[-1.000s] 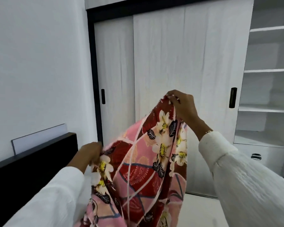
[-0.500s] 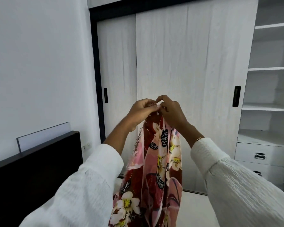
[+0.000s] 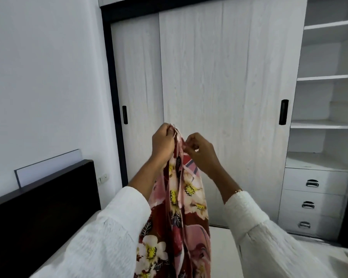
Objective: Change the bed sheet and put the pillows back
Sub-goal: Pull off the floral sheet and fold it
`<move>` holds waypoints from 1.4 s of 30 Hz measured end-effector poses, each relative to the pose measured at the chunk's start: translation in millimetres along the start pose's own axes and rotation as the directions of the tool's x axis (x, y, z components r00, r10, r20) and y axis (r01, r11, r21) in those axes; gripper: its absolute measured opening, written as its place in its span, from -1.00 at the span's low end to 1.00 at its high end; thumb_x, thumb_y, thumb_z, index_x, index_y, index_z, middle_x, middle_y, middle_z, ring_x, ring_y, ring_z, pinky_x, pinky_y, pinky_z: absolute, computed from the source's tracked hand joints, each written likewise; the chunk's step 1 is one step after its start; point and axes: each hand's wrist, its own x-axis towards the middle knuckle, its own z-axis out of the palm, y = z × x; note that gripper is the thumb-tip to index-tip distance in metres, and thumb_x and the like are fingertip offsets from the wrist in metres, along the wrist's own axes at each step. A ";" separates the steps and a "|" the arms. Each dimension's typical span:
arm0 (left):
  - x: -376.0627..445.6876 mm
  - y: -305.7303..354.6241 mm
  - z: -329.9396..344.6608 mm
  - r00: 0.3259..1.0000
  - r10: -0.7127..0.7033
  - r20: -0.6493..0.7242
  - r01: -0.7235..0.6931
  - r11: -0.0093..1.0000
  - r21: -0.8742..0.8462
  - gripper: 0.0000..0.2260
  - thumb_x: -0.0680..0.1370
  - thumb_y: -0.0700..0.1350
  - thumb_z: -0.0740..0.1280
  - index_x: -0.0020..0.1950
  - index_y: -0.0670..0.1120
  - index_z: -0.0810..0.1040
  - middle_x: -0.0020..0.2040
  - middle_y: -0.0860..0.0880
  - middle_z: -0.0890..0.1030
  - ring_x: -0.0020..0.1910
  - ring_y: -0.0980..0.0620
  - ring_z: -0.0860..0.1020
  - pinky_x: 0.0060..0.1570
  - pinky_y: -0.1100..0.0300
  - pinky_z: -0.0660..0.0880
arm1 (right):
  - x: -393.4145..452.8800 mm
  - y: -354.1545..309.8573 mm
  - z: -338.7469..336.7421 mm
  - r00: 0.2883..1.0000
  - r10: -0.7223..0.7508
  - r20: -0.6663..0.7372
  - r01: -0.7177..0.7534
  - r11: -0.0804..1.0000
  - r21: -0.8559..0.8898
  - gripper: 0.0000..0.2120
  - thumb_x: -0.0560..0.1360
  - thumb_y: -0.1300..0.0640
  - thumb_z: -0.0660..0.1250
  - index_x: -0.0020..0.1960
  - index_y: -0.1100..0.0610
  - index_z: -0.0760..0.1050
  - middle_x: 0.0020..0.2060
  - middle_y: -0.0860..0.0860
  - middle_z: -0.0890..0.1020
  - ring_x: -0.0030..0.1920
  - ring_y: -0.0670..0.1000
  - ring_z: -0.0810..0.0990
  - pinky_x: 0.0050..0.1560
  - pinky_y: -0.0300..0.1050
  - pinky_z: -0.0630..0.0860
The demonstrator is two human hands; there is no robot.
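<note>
Bedroom, seen from head height: white wall at left, a wardrobe (image 3: 219, 97) with pale sliding doors ahead, open shelves (image 3: 329, 77) and three drawers (image 3: 311, 203) at right. A dark headboard (image 3: 48, 193) is seen at lower left, with a white panel (image 3: 48, 167) propped behind it against the wall; the mattress itself is hidden below the frame and behind the sleeves, so its cover cannot be judged. Item in hand: one floral sheet (image 3: 179, 207), red and pink with white and yellow flowers, held up in front of the wardrobe and hanging straight down in a narrow gathered column between the two forearms, out past the bottom edge. Left hand (image 3: 162, 144): fingers curled over the top corner of the sheet, which is gripped at the highest point. Right hand (image 3: 201, 151): placed just beside the left and slightly lower, thumb and fingertips closed in a pinch on an adjoining edge of the cloth. Both corners appear to be brought together, which suggests folding or the sorting out of edges; which of the two cannot be told. Progress, as judged: early to middle. The sheet is off any surface and not spread. Spreading, tucking and the return of the pillows are taken to be outstanding; no pillow is seen.
</note>
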 end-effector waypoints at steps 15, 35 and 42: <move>-1.9 -18.0 -8.7 0.949 0.315 0.006 -0.301 0.902 0.310 -0.80 0.64 -0.20 0.10 0.03 -0.24 0.49 -0.24 -0.02 0.48 -0.24 0.05 0.45 -0.28 0.31 0.27 | -119.5 46.1 54.8 0.921 0.014 -0.389 -0.152 0.933 -0.327 -0.95 0.50 0.02 0.24 -0.11 -0.12 0.38 -0.05 0.08 0.49 -0.10 0.03 0.53 -0.15 -0.11 0.53; 6.0 -8.5 5.7 0.951 0.309 -0.030 -0.293 0.926 0.240 -0.80 0.62 -0.20 0.09 -0.12 -0.18 0.45 -0.37 -0.05 0.50 -0.40 -0.03 0.49 -0.28 0.13 0.42 | -167.0 93.5 54.7 0.919 0.155 -0.362 -0.348 0.750 -0.562 -0.62 0.48 -0.01 0.07 -0.10 0.20 0.58 -0.19 0.14 0.60 -0.25 0.17 0.57 -0.28 0.01 0.48; -5.9 -10.1 16.5 0.957 0.286 -0.057 -0.257 0.919 0.299 -0.78 0.63 -0.22 0.10 -0.02 -0.28 0.51 -0.23 -0.05 0.49 -0.23 0.05 0.44 -0.29 0.36 0.21 | -202.1 90.5 88.4 0.970 0.081 -0.229 -0.207 0.770 -0.604 -0.40 0.59 -0.21 -0.13 -0.13 0.05 0.62 -0.20 -0.01 0.62 -0.22 0.03 0.58 -0.31 -0.08 0.51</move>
